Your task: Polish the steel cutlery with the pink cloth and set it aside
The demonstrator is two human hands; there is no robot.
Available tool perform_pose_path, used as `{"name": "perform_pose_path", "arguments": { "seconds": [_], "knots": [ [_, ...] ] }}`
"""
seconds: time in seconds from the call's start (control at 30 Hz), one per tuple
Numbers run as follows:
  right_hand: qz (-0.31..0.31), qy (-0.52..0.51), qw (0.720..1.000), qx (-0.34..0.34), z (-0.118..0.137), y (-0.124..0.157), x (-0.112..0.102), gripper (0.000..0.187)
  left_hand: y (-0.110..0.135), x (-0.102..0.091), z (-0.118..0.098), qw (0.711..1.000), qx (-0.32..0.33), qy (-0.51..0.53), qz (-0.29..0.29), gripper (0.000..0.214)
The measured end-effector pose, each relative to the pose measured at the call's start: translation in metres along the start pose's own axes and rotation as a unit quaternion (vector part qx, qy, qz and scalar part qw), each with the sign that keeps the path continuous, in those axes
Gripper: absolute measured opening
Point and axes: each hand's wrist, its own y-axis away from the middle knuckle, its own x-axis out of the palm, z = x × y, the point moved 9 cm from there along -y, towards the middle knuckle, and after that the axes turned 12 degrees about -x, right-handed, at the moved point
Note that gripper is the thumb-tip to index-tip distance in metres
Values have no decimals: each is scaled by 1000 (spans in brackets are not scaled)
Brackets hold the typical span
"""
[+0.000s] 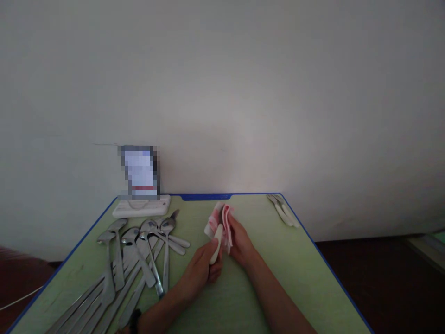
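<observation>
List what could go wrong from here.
The left forearm might knock the metal spoons beside it. The pink-and-white cloth mostly hides the head of the cream-handled utensil, so any sharp tip could prick the right hand. The pale-handled forks near the edge of the green table might fall if bumped.

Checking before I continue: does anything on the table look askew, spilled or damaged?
Nothing looks spilled or damaged. The metal cutlery at left lies crisscrossed, untidier than the two white-handled forks side by side at far right. The screen at back is pixelated, so unreadable. The held pink cloth looks ordinary.
</observation>
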Motion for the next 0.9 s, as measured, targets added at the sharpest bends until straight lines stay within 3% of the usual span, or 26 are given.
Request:
{"name": "perform_pose_path", "arguments": {
  "seconds": [0.23, 0.33, 0.5, 0.73, 0.9],
  "knots": [
    [8, 31, 999, 6, 2, 5, 1, 23, 1, -1, -1, 1000, -10, -15, -11, 50],
    [18, 25, 999, 15, -1, 2, -1, 24, -3, 1, 1, 1000, -10, -17, 12, 50],
    [-37, -18, 999, 5, -1, -3, -11, 20, -9, 3, 11, 998, -27, -2, 54, 46],
    [-50, -107, 993, 26, -1, -2, -2, 24, -4, 3, 1, 998, 16, -62, 9, 48],
    [-12, -142, 990, 2, 6, -3, 6, 27, 3, 3, -6, 994, 36, -97, -29, 49]
  ]
}}
